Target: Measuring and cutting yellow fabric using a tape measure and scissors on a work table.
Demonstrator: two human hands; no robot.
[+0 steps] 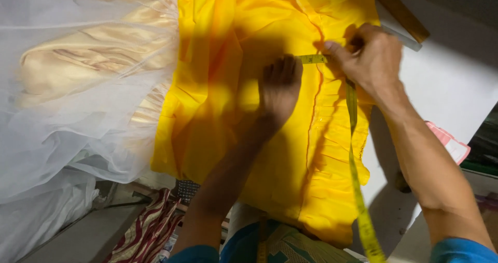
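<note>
L hand (280, 84) lies flat, fingers spread, pressing yellow fabric (218, 97) w/ the tape's end at its fingertips; R hand (371, 58) pinches the yellow measuring tape (357, 180), which trails toward the person. White tulle (78, 86) sits beside the fabric. All on a white table (451, 86); wooden ruler (402, 14) at far edge, striped cloth (150, 226) below.

Short blue sleeves (459, 250) are seen on both bare arms, and a blue patterned garment (282, 245) is worn below.
</note>
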